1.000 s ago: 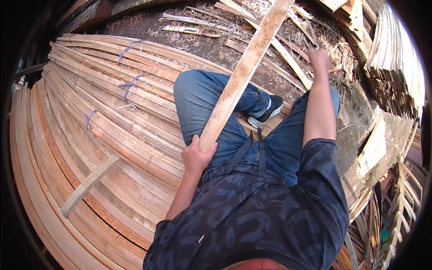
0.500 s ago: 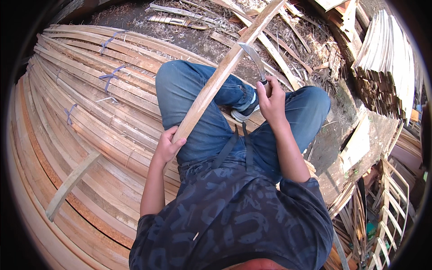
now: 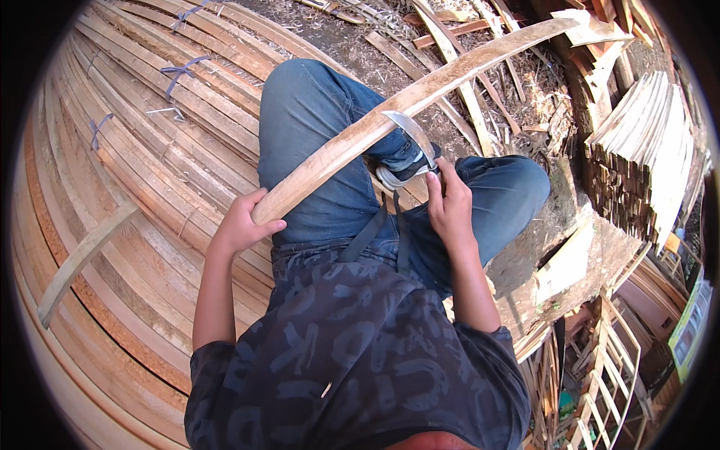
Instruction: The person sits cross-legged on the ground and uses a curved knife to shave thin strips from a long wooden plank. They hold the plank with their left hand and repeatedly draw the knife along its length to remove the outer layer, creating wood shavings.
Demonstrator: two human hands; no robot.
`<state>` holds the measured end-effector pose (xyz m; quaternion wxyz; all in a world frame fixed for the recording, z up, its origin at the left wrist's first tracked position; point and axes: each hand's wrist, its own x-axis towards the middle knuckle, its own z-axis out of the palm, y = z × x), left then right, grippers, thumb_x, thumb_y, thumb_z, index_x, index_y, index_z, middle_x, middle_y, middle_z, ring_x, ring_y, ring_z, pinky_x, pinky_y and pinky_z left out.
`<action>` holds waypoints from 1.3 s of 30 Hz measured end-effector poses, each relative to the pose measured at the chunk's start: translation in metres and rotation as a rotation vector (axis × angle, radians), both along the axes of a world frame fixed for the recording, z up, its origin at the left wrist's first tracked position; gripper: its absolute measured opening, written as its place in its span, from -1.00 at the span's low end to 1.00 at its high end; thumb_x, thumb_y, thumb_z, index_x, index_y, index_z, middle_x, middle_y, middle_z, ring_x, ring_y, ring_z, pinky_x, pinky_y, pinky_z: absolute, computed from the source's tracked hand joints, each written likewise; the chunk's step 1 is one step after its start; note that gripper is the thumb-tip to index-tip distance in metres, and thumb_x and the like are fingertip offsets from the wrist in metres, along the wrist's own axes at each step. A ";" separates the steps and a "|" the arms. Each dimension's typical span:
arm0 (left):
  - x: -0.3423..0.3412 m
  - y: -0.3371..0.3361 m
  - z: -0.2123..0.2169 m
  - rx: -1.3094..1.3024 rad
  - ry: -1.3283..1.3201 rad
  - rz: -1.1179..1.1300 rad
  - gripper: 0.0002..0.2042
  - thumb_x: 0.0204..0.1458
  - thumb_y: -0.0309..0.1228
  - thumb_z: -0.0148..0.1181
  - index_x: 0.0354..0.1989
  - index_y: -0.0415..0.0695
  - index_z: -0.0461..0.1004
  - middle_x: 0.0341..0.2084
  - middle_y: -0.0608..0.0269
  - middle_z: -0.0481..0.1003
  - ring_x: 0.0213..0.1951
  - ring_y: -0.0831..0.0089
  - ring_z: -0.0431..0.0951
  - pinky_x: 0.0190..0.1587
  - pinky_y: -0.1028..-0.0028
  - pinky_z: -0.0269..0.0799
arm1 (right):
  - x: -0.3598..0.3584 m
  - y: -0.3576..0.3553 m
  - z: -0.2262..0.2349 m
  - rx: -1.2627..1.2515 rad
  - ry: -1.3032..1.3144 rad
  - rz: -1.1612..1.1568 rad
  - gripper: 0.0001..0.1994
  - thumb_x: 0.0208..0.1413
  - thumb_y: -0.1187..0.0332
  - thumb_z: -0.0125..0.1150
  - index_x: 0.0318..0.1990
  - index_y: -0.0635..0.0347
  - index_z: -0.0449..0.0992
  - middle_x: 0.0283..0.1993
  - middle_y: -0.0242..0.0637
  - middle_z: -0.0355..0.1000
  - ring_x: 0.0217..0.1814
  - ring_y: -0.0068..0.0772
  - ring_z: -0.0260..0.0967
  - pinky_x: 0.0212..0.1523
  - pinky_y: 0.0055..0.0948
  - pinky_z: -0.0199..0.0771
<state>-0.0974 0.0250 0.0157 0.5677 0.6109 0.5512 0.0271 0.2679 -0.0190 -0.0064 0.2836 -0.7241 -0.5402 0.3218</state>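
A long plank lies across the person's lap. The left hand is at its near end, the right hand behind a curved blade touching it. Bundled slats lie left, stacked boards right.

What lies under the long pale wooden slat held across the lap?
Under the long pale wooden slat: blue-jeaned knees, a dark shoe, a curved metal blade in the right hand. Ground beneath the legs is hidden.
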 end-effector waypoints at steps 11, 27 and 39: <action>0.027 -0.022 0.010 0.123 0.330 -0.003 -0.32 0.03 0.00 0.21 0.06 -0.45 0.33 -0.36 -0.32 0.51 -0.19 -0.12 0.56 -0.13 0.18 0.42 | -0.018 -0.012 -0.006 -0.034 -0.060 0.154 -0.81 0.15 0.30 0.23 -0.17 0.20 0.46 -0.54 -0.14 0.43 -0.50 -0.03 0.46 -0.49 -0.20 0.40; 0.044 -0.026 0.011 -0.033 0.358 0.046 -0.26 0.10 -0.10 0.20 0.21 -0.56 0.15 -0.03 -0.45 0.42 0.08 -0.12 0.45 0.13 0.22 0.31 | -0.034 0.001 -0.002 0.059 -0.344 0.275 -0.79 0.11 0.22 0.28 -0.18 0.06 0.48 -0.52 -0.25 0.38 -0.54 -0.13 0.43 -0.57 -0.20 0.38; 0.038 -0.034 0.001 0.063 0.317 0.060 -0.31 0.08 -0.10 0.21 0.13 -0.52 0.20 -0.17 -0.43 0.45 -0.05 -0.18 0.49 0.00 0.17 0.37 | 0.141 0.067 -0.023 0.029 -0.710 -0.259 -0.70 0.27 0.14 0.05 -0.19 0.22 0.51 -0.35 0.00 0.54 -0.32 0.06 0.52 -0.33 -0.09 0.46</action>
